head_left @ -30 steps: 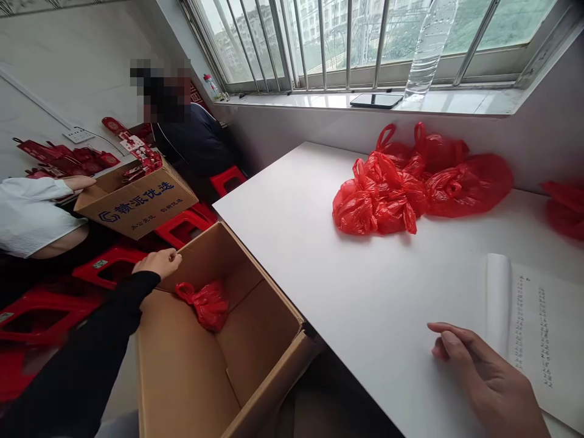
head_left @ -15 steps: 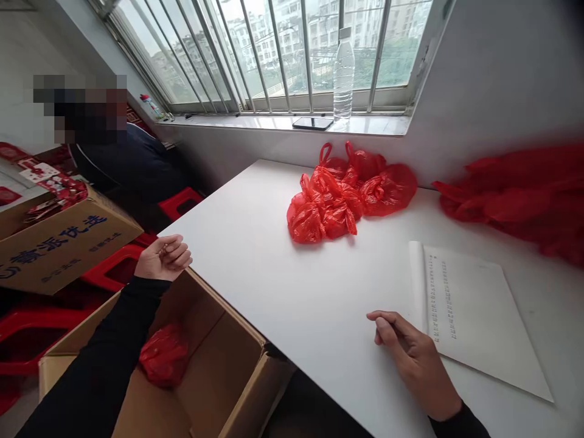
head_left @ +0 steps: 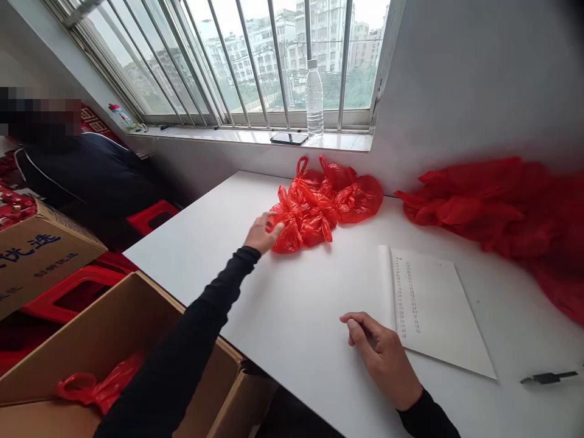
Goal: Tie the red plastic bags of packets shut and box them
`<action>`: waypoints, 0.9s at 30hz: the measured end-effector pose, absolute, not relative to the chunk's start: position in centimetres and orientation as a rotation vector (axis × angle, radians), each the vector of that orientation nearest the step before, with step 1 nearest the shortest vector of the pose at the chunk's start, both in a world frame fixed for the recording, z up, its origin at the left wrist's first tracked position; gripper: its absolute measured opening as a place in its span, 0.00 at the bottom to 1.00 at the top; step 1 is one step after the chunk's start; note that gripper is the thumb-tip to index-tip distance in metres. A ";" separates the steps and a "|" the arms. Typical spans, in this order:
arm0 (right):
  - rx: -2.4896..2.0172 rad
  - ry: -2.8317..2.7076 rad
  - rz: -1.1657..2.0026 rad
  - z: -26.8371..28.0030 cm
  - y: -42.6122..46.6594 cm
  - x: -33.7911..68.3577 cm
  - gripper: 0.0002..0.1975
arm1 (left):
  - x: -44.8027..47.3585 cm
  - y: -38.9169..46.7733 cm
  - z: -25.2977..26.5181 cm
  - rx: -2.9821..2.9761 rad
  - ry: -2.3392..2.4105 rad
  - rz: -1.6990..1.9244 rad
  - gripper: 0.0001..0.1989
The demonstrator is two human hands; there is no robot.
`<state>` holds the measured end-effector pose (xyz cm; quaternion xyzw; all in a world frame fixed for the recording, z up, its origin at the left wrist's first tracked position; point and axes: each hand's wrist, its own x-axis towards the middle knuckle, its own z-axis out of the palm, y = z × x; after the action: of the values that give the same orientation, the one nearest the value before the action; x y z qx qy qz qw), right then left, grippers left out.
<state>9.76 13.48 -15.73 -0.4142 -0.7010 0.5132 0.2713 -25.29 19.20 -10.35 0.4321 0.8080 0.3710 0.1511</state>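
Note:
My left hand (head_left: 264,233) reaches over the white table (head_left: 292,316) to the near left side of a cluster of knotted red plastic bags (head_left: 312,213). Its fingers are apart, the fingertips beside or against the closest bag; whether they touch it I cannot tell. My right hand (head_left: 381,353) rests on the table with fingers curled in and thumb against the index finger, nothing visible in it. Just right of it lies an open notebook (head_left: 442,310) with handwritten columns. Below my left arm, an open cardboard box (head_left: 114,316) holds a red plastic bag (head_left: 107,386), partly hidden by the sleeve.
A black pen (head_left: 550,378) lies at the right. Loose red bags (head_left: 479,207) are heaped along the wall. On the windowsill are a phone (head_left: 289,139) and a water bottle (head_left: 314,100). At the left are a person (head_left: 91,170), red stools (head_left: 75,295) and another carton (head_left: 50,255).
My left hand has moved from above the cardboard box, fingers curled, across to the red bags, and its fingers have opened. My right hand stays on the table. The view has turned right.

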 end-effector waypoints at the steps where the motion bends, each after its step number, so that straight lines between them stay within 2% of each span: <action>1: -1.112 -1.891 1.378 -15.7 13.4 9.5 0.21 | -24.3 19.7 -10.8 1.322 2.343 1.029 0.19; 5: -1.056 -1.975 1.320 -16.0 12.8 8.4 0.19 | -22.4 18.7 -11.5 1.553 2.350 0.910 0.19; 11: -1.021 -2.020 1.313 -16.6 12.4 8.6 0.18 | -22.2 12.7 -10.7 1.742 2.200 0.825 0.08; 14: -1.009 -2.015 1.345 -16.5 12.7 9.0 0.18 | -20.5 9.9 -10.2 1.786 2.166 0.785 0.14; 17: -1.018 -1.990 1.366 -16.3 12.9 8.9 0.17 | -17.8 8.1 -10.2 1.794 2.328 0.843 0.17; 21: -1.032 -1.962 1.378 -16.0 12.9 8.7 0.18 | -15.1 6.9 -11.5 1.840 2.505 0.750 0.13; 24: -1.017 -1.951 1.389 -15.7 12.9 8.8 0.18 | -14.9 6.8 -12.5 1.896 2.465 0.623 0.03; 27: -0.996 -1.858 1.420 -15.5 12.9 9.1 0.18 | -15.0 6.5 -12.4 1.974 2.304 0.600 0.06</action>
<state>9.09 12.90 -15.49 -0.3744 -0.6984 0.5337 0.2954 -14.99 6.52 -12.37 0.6381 0.7447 0.1939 0.0244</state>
